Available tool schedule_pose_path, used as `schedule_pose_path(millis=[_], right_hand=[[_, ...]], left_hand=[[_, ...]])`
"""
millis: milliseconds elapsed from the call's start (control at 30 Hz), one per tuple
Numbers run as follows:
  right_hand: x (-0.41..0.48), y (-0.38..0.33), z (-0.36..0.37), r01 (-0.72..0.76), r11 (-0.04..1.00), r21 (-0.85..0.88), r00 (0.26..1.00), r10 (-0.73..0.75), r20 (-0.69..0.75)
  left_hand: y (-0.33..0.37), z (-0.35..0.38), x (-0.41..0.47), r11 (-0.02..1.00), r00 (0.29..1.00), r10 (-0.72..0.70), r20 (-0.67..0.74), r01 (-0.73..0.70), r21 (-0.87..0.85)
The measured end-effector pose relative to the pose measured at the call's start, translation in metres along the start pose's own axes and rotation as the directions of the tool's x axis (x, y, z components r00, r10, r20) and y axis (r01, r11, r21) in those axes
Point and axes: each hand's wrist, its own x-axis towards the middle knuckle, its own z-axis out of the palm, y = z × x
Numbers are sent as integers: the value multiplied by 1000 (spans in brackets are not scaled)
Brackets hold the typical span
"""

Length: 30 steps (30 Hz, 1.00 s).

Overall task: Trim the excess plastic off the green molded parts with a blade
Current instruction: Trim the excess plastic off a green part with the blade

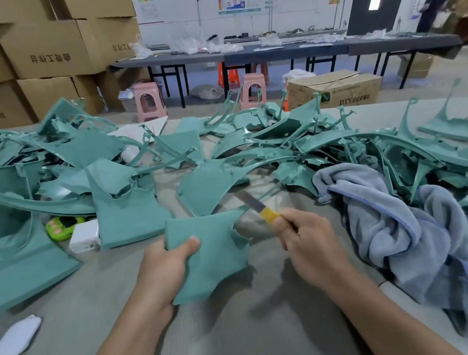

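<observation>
Holding one flat green part (pixel 215 255) in the left grip (pixel 167 268), thumb pressed on top near the left edge, rest of the fingers hidden under it, just above the grey worktop (pixel 245 336) in the near middle. Got the right grip (pixel 307 244) closed tight round a blade (pixel 251 201) at its yellow-taped end, bare metal pointing up and away past the part's top right corner. Can't tell if the edge is actually touching the plastic, too blurry there. Behind both, a big messy heap of more green parts (pixel 339 142) spread right across the worktop, flat panels and thin curved strips all piled over each other. Crumpled grey-blue towel (pixel 392 217) on the right, just beside the right grip and partly over the edge of the heap. Over on the left, a small white box (pixel 84 235) tucked against the panels, with a bright green gadget (pixel 59 228) right up against its far left side. Also a white oval thing (pixel 15 338) lying by itself near the left front, no idea what. Further back: stacked cardboard boxes (pixel 46 50) at the top left, two pink stools (pixel 149 100) on the floor, a row of long dark tables (pixel 271 53) littered with clear plastic bags, a lone carton (pixel 336 89) on the floor, and a person (pixel 433 2) standing at the far right beside a dark door.
</observation>
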Motion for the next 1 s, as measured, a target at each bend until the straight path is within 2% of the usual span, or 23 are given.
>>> schedule_pose_path(millis=[67,133,200,267,300,333,400,467,500,567,633,667,700,767,867,933,1000], right_hand=[[1,1,3,23,996,-83,997,-17,72],[6,7,5,-15,974,-228,999,26,46],[14,13,-1,-165,917,-363,985,136,-105],[18,17,-9,-317,880,-353,935,228,-273],[18,19,-11,-327,891,-314,923,231,-307],[17,20,-11,-269,925,-267,941,194,-276],[8,11,-5,-61,988,-145,997,53,-56],[1,4,5,51,979,-198,992,-26,125],[4,6,9,52,953,-297,993,-17,117],[15,11,6,-120,886,-447,993,97,-74],[23,20,-4,-319,867,-384,937,227,-266],[24,23,-9,-349,880,-322,920,256,-297],[22,25,-11,-310,910,-276,931,231,-283],[12,18,-9,-119,968,-221,983,84,-163],[-1,1,5,90,968,-236,996,-83,39],[2,3,10,86,941,-328,996,-80,33],[12,11,3,-110,923,-368,991,75,-110]], left_hand=[[3,-2,-3,996,997,-50,55,54,-67],[5,-3,-4,990,990,-83,112,95,-108],[4,-2,-4,989,988,-90,126,103,-105],[4,0,-5,990,988,-92,124,104,-94],[5,1,-6,990,988,-95,122,107,-95],[5,2,-6,989,988,-99,121,111,-102],[7,3,-6,986,988,-106,116,120,-119],[8,2,-6,982,985,-118,126,135,-133],[8,1,-6,979,984,-122,133,141,-144],[8,-1,-3,975,986,-117,115,136,-174],[8,-5,0,977,990,-112,90,126,-170],[7,-6,1,978,990,-111,84,123,-167],[6,-7,2,978,992,-106,74,118,-172],[4,-8,4,979,994,-96,53,104,-173],[3,-5,2,981,990,-112,83,123,-149],[4,-4,-1,977,981,-135,140,155,-147],[4,-5,-2,978,978,-143,154,164,-128]])
